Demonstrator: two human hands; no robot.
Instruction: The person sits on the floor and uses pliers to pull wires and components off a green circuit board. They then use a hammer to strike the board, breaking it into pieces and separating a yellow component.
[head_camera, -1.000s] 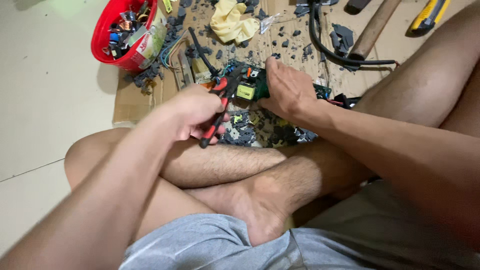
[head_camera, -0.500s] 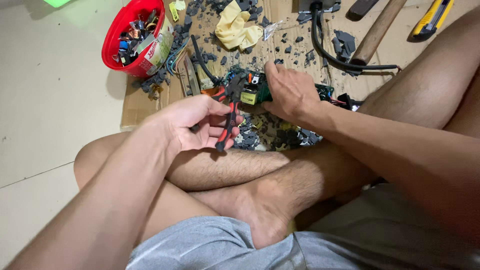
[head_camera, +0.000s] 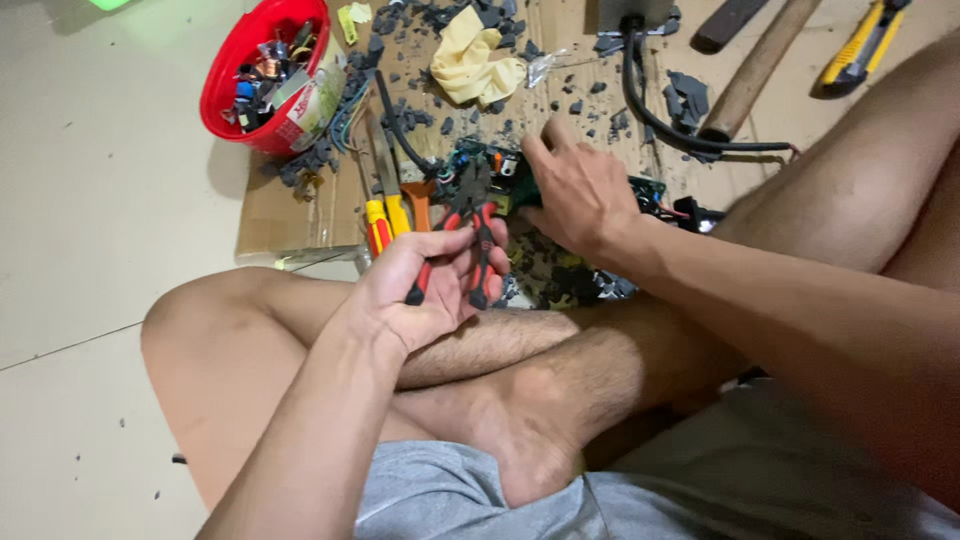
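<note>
My left hand (head_camera: 425, 285) grips red-and-black pliers (head_camera: 470, 225) by the handles, jaws pointing away at a green circuit board (head_camera: 490, 165). My right hand (head_camera: 580, 195) rests on that board with fingers spread, pressing it onto the cardboard sheet (head_camera: 290, 215). Part of the board is hidden under the right hand. My crossed bare legs lie just below both hands.
A red bowl (head_camera: 235, 75) of small parts stands at the back left. Screwdrivers with yellow, red and orange handles (head_camera: 385, 215) lie beside the pliers. Also there: yellow cloth (head_camera: 470, 65), black cable (head_camera: 650, 115), wooden handle (head_camera: 755, 70), yellow utility knife (head_camera: 860, 45), dark debris.
My left hand has shifted its grip on the pliers and drawn slightly back toward my legs. The right hand has opened its fingers over the board. The view has tilted a little.
</note>
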